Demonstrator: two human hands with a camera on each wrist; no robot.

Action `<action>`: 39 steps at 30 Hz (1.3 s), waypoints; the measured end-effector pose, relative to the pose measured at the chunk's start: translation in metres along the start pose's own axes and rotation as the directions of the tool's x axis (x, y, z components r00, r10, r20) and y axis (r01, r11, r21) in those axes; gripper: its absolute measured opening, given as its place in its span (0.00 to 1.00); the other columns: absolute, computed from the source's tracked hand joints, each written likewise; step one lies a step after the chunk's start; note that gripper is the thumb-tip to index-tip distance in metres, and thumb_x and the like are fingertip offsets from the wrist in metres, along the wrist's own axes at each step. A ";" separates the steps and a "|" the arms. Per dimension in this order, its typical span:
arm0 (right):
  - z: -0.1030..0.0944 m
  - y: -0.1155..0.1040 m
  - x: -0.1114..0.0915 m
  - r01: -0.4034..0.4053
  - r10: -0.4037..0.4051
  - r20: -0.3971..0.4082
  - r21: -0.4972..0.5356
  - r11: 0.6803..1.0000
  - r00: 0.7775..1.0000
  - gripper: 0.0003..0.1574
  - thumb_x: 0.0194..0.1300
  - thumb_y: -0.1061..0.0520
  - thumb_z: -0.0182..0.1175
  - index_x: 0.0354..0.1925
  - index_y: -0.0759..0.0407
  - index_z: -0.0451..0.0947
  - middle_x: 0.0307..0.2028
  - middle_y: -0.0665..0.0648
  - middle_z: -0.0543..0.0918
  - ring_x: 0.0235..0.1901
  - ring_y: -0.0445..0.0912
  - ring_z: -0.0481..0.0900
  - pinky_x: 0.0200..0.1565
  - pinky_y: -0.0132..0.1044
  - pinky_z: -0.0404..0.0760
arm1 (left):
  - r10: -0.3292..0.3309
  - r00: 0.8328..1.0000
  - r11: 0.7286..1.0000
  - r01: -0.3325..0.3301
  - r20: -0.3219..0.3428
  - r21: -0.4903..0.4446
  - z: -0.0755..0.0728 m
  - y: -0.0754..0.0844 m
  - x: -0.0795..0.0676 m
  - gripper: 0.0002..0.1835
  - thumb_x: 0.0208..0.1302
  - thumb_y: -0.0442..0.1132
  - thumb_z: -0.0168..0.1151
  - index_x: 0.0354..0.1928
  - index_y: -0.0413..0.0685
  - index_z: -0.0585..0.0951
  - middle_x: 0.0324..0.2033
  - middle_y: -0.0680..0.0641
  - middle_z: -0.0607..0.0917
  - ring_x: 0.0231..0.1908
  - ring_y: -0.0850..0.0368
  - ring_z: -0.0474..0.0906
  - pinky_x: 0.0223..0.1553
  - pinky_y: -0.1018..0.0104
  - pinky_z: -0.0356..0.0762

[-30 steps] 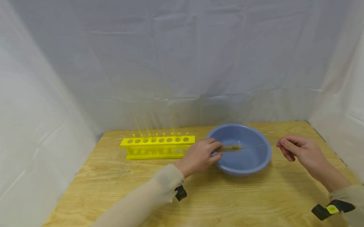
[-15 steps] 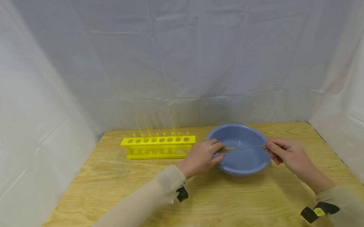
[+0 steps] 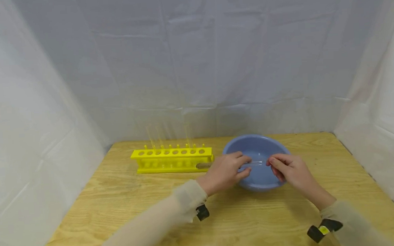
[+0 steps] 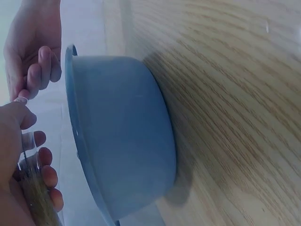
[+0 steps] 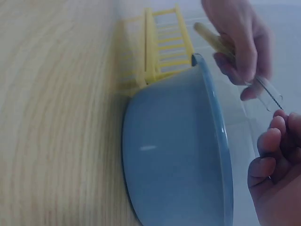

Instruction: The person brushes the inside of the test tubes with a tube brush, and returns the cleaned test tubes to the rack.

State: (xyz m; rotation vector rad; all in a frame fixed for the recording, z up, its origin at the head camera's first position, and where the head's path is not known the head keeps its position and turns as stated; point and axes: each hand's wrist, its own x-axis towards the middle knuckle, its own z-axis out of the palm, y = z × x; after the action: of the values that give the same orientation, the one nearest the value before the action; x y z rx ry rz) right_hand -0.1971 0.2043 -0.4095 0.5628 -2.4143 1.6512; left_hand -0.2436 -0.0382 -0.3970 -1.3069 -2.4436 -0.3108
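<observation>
My left hand (image 3: 223, 173) grips a clear glass test tube (image 3: 255, 163) lying sideways over the blue basin (image 3: 260, 185). Inside the tube sits a test tube brush; in the left wrist view its tan bristles (image 4: 37, 195) fill the closed-end part. The brush's thin twisted wire (image 5: 269, 91) runs out of the tube's mouth. Pinching that wire right by the mouth, my right hand (image 3: 293, 169) has its fingertips close to the glass rim. The tube's bristle-filled end shows to the left of my left hand, overlapping the rack in the head view.
A yellow test tube rack (image 3: 171, 153) stands left of the basin, with several clear tubes (image 3: 159, 134) upright at its back. Both stand on a wooden table (image 3: 250, 225). White sheeting (image 3: 193, 63) hangs behind and at both sides.
My right hand has moved left, sliding the brush's bristles from near the tube's mouth deep into the tube. The exposed wire is much shorter. My left hand has shifted slightly right with the tube.
</observation>
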 end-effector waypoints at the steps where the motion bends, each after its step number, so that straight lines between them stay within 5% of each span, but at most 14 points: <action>1: 0.001 -0.001 0.000 -0.019 0.019 -0.004 0.011 1.000 1.000 0.19 0.78 0.55 0.52 0.40 0.70 0.81 0.19 0.57 0.75 0.17 0.46 0.72 0.21 0.37 0.74 | 0.001 1.000 1.000 -0.001 -0.007 0.002 0.000 0.000 0.000 0.15 0.71 0.48 0.61 0.54 0.52 0.84 0.42 0.54 0.84 0.32 0.65 0.79 0.30 0.74 0.76; 9: 0.003 -0.004 -0.001 -0.171 0.170 0.017 0.071 0.983 0.985 0.21 0.77 0.51 0.54 0.36 0.69 0.79 0.20 0.52 0.74 0.18 0.44 0.73 0.24 0.36 0.76 | 0.025 0.999 1.000 -0.025 -0.025 0.011 0.001 -0.002 -0.004 0.15 0.71 0.48 0.61 0.53 0.51 0.84 0.38 0.54 0.83 0.27 0.65 0.74 0.27 0.75 0.71; 18: 0.001 0.007 -0.010 0.058 -0.064 -0.073 -0.077 0.995 0.995 0.14 0.77 0.58 0.54 0.37 0.65 0.81 0.20 0.60 0.74 0.18 0.49 0.69 0.20 0.36 0.71 | 0.005 1.000 1.000 -0.006 -0.027 -0.016 0.004 -0.004 -0.006 0.14 0.71 0.46 0.63 0.53 0.50 0.84 0.39 0.53 0.83 0.29 0.64 0.75 0.30 0.74 0.74; 27: 0.003 0.004 -0.011 0.113 -0.126 -0.120 -0.104 0.988 0.985 0.15 0.76 0.62 0.54 0.31 0.56 0.81 0.17 0.56 0.73 0.15 0.42 0.65 0.19 0.35 0.69 | 0.044 0.998 0.999 -0.045 -0.036 -0.015 0.005 -0.003 -0.006 0.15 0.72 0.48 0.62 0.54 0.51 0.84 0.37 0.52 0.83 0.27 0.65 0.73 0.27 0.75 0.69; 30: 0.003 0.002 -0.011 0.035 -0.049 -0.134 -0.105 0.994 0.990 0.15 0.75 0.61 0.55 0.29 0.58 0.81 0.16 0.55 0.72 0.15 0.42 0.65 0.21 0.36 0.69 | 0.063 0.997 0.998 -0.062 -0.053 0.020 0.005 -0.002 -0.006 0.15 0.72 0.49 0.62 0.55 0.53 0.84 0.36 0.53 0.82 0.28 0.65 0.73 0.29 0.75 0.70; 34: 0.002 -0.005 -0.007 -0.189 0.191 -0.123 0.026 0.982 0.974 0.19 0.74 0.59 0.55 0.24 0.62 0.78 0.15 0.52 0.70 0.17 0.43 0.65 0.23 0.36 0.68 | 0.100 0.991 0.993 -0.094 -0.089 0.065 0.006 0.000 -0.006 0.15 0.70 0.49 0.64 0.54 0.52 0.84 0.33 0.54 0.80 0.27 0.63 0.73 0.29 0.74 0.71; 36: 0.001 -0.008 -0.004 -0.302 0.319 -0.087 0.167 0.938 0.944 0.20 0.73 0.60 0.54 0.21 0.61 0.76 0.14 0.50 0.69 0.16 0.42 0.64 0.22 0.35 0.66 | 0.121 0.987 0.990 -0.112 -0.109 0.090 0.006 0.001 -0.006 0.15 0.70 0.48 0.65 0.53 0.52 0.84 0.32 0.54 0.79 0.27 0.62 0.73 0.29 0.73 0.71; 39: -0.001 -0.011 0.000 -0.433 0.467 0.007 0.387 0.814 0.884 0.23 0.70 0.63 0.51 0.17 0.57 0.75 0.12 0.47 0.67 0.13 0.38 0.61 0.19 0.31 0.60 | 0.144 0.982 0.984 -0.128 -0.125 0.127 0.006 0.002 -0.006 0.14 0.69 0.48 0.65 0.52 0.52 0.84 0.31 0.53 0.79 0.26 0.62 0.73 0.28 0.72 0.71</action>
State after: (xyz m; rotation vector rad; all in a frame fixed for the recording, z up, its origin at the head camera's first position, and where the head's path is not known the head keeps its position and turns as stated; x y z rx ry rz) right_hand -0.1930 0.2017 -0.3993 -0.0661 -2.2888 2.3055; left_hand -0.2401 -0.0392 -0.4050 -1.3492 -2.2141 -0.2068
